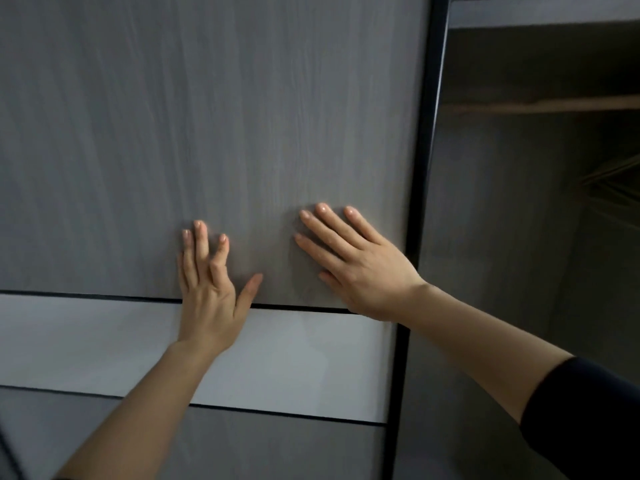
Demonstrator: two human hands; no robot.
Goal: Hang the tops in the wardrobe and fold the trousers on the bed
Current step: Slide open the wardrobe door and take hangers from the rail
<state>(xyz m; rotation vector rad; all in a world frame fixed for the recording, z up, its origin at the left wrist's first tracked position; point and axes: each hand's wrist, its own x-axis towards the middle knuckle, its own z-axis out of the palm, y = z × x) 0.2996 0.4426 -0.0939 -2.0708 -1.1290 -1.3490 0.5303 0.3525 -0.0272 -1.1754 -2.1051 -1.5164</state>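
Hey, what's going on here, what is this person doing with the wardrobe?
A person presses both palms flat against the grey wardrobe door. The left hand sits low, across the seam above its pale band, and the right hand is beside the dark frame edge. To the right, the open compartment shows a shelf and what look like hangers. No tops or trousers are in view, so this seems to be door handling ahead of any hanging.
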